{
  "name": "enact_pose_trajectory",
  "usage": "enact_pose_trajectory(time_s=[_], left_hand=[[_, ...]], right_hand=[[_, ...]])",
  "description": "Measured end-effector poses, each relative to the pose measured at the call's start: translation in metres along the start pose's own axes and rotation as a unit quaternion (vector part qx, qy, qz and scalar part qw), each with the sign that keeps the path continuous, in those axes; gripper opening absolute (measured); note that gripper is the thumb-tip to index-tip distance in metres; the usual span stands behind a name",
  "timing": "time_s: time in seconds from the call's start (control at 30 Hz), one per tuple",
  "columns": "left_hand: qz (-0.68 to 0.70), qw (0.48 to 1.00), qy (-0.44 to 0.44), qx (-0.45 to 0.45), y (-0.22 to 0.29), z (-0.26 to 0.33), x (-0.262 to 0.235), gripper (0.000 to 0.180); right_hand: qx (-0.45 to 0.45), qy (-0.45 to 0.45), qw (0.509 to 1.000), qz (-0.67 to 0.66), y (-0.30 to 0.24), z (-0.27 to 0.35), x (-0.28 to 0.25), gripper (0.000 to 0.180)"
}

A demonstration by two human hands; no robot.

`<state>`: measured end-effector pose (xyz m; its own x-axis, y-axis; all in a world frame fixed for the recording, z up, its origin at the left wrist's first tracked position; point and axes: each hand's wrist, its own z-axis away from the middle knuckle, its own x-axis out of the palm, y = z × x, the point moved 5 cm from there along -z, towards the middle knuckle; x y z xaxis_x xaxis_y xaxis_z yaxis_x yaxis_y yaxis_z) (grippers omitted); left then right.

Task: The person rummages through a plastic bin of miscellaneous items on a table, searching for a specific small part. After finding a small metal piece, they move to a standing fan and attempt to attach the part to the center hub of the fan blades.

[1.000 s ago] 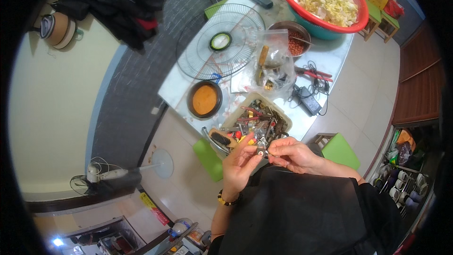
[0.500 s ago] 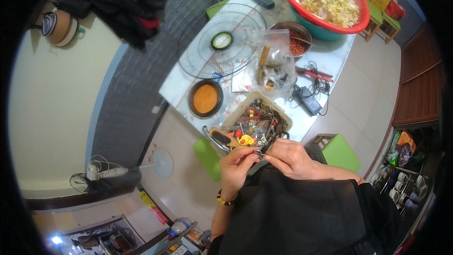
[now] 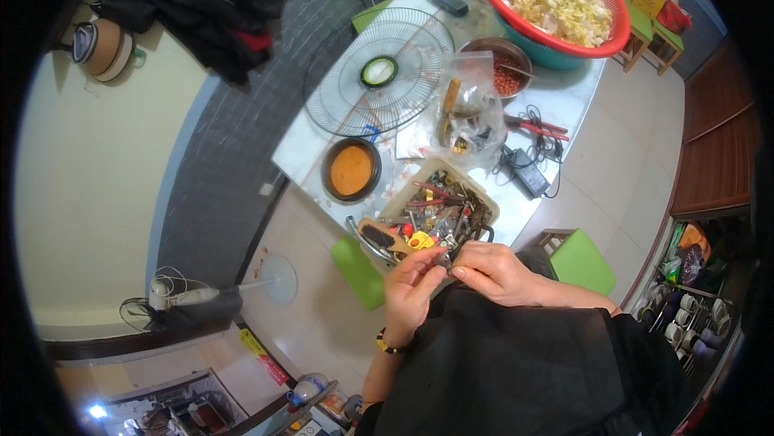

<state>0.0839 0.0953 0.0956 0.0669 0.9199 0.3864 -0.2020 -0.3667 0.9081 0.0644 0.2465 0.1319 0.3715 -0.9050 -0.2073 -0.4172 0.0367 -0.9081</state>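
My left hand [image 3: 411,284] and my right hand [image 3: 493,273] meet in front of me, over the near edge of the tool box. Between the fingertips of both is a small dark metal part [image 3: 443,260], too small to name. The left thumb and fingers pinch it from the left; the right thumb and curled fingers close on its other side. Just beyond them stands a cream plastic box [image 3: 489,199] filled with pliers, hardware and loose bits. A wooden brush [image 3: 381,236] with dark bristles lies at its left corner, near a yellow item [image 3: 420,240].
On the marble-look table are a fan grille [image 3: 347,85], a round dark-rimmed orange dish [image 3: 351,168], a clear plastic bag [image 3: 476,125], a power adapter [image 3: 528,174], a bowl of reddish pieces [image 3: 508,73] and a red basket [image 3: 556,42] of chopped vegetables. Green stools [image 3: 582,262] stand beside it.
My left hand has shifted slightly right and its fingers have changed their pinch on the small part. The right hand's fingers have drawn in a little. The objects on the table stay put.
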Motion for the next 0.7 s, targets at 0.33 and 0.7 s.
enact_pose_trajectory(time_s=[0.33,0.7], left_hand=[[0.08,0.997,0.001,-0.01,-0.021,0.006,-0.004,0.021],[0.016,0.999,-0.014,0.036,-0.006,0.004,0.006,0.027]], right_hand=[[0.276,0.021,0.901,-0.335,0.039,0.021,0.02,0.023],[0.311,0.027,0.839,-0.446,0.042,0.021,0.023,0.024]])
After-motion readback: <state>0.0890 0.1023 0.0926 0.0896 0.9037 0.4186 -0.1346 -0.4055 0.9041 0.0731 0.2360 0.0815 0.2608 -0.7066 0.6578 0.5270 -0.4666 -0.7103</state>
